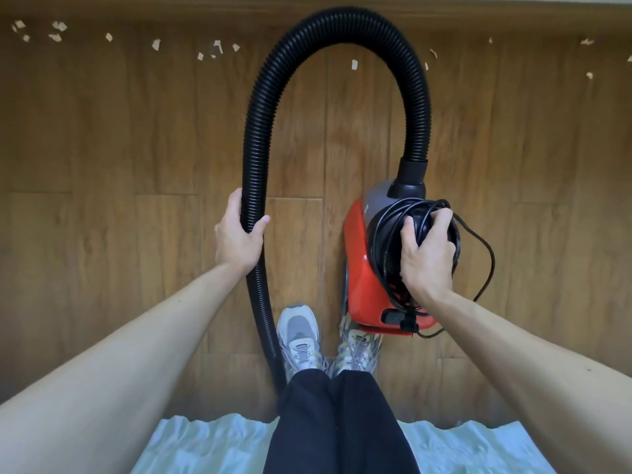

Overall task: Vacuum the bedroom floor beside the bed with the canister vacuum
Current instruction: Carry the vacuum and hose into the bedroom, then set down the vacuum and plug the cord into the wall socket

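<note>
The left hand (239,234) clasps the hose (253,159); the right hand (427,254) grasps the cord (410,220) coiled on the vacuum (359,268). Paper scraps (157,44) lie ahead along the floor's (102,148) far edge, beyond the hose loop.

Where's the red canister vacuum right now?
In the head view, the red canister vacuum hangs right of centre above the wooden floor, carried by the right hand, just ahead of the grey sneakers.

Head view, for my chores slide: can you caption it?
Left hand holds the hose, right hand grips the cord-wrapped vacuum; scraps litter the floor.
</note>
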### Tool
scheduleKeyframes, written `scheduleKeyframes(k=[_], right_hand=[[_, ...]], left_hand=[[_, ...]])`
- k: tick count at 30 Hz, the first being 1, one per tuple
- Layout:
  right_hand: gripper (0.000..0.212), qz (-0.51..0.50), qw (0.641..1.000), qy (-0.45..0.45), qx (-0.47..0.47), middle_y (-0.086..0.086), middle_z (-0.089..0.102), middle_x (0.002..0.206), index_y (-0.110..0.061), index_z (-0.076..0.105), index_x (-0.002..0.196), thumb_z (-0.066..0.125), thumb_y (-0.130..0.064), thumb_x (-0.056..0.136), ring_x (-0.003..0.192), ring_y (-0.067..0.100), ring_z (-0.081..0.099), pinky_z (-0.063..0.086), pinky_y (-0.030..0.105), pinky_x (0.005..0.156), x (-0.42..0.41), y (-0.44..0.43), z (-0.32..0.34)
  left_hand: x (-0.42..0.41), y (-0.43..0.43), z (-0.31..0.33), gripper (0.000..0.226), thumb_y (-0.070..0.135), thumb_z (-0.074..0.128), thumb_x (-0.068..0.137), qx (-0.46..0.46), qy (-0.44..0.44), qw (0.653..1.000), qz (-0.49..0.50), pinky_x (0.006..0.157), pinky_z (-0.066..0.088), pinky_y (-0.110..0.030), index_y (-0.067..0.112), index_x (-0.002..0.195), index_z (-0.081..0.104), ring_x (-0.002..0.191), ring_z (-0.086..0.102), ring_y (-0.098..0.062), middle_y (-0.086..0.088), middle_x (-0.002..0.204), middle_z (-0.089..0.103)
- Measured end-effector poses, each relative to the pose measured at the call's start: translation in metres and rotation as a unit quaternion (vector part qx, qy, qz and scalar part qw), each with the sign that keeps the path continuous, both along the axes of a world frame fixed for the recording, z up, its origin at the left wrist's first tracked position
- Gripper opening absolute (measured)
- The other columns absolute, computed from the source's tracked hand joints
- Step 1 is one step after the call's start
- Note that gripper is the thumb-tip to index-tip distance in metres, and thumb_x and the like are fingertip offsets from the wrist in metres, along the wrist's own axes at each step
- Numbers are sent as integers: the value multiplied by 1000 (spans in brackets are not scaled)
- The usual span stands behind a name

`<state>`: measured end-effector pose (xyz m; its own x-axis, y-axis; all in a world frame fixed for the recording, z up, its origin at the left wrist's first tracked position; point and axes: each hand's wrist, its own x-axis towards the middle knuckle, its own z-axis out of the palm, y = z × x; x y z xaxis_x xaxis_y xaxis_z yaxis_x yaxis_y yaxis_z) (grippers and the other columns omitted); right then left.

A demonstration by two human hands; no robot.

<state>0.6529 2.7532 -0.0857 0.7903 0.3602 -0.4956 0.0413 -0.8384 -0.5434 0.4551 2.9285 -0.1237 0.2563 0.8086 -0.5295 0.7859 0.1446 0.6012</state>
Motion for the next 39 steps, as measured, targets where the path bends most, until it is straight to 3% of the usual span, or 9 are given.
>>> scheduleKeyframes(k=[7, 13, 19, 25, 28, 32, 34, 39], right_hand=[[22, 3, 1000, -16, -7, 2, 45, 64, -21, 30, 107, 42, -39, 102, 52, 21, 47, 51, 49, 52, 7, 2, -6], [23, 11, 1000, -23, -8, 0, 43, 64, -19, 29, 106, 43, -37, 102, 52, 18, 45, 49, 47, 53, 1, 3, -7], [22, -10, 999, -22, -25, 3, 46, 67, -23, 27, 105, 42, -39, 102, 56, 25, 51, 55, 56, 56, 3, 2, -9], [31, -7, 999, 6, -53, 7, 56, 73, -21, 29, 122, 39, -41, 102, 69, 34, 62, 57, 53, 68, 8, -8, -4], [42, 33, 996, 19, -87, 12, 61, 95, -9, 28, 132, 45, -32, 102, 88, 34, 62, 49, 42, 78, 10, -4, 6], [58, 87, 979, 49, -179, 23, 45, 137, -1, 32, 136, 57, -35, 96, 121, 41, 51, 45, 48, 101, 20, 9, 30], [62, 87, 973, 51, -207, 24, 37, 141, 0, 34, 138, 58, -37, 95, 126, 42, 46, 43, 48, 104, 31, 21, 52], [66, 152, 974, 3, -168, 22, 35, 141, -6, 29, 144, 59, -40, 95, 127, 40, 45, 43, 49, 102, 66, 73, 140]], left_hand=[[-3, -3, -15, 59, 21, 64, 95, -4, 13, 1000, 23, 105, 41, -32, 25, 147, 37, 119, 55, -18, 0, 132, 61], [-7, -7, -15, 57, 21, 63, 95, -12, 16, 999, 37, 94, 38, -25, 25, 146, 37, 110, 56, -16, 1, 127, 63], [-10, -12, -13, 57, 20, 61, 96, -19, 20, 999, 32, 92, 36, -23, 24, 147, 36, 101, 49, -9, 3, 123, 62], [-8, -11, -5, 60, 16, 59, 97, -49, 27, 998, 13, 91, 38, -27, 24, 149, 31, 103, 52, -14, 9, 114, 57], [-3, -5, 12, 64, 16, 60, 97, -71, 42, 997, 3, 90, 38, -27, 18, 150, 26, 104, 50, -12, 5, 121, 55], [6, 14, 47, 77, 29, 64, 93, -91, 72, 993, -2, 105, 43, -46, 18, 153, 17, 126, 51, -28, -8, 142, 49], [14, 29, 73, 82, 33, 65, 92, -83, 78, 993, -14, 108, 41, -52, 21, 154, 13, 132, 46, -32, -11, 147, 44], [48, 79, 168, 90, 34, 65, 92, -13, 86, 993, -85, 111, 35, -46, 17, 157, 4, 138, 38, -34, -17, 153, 33]])
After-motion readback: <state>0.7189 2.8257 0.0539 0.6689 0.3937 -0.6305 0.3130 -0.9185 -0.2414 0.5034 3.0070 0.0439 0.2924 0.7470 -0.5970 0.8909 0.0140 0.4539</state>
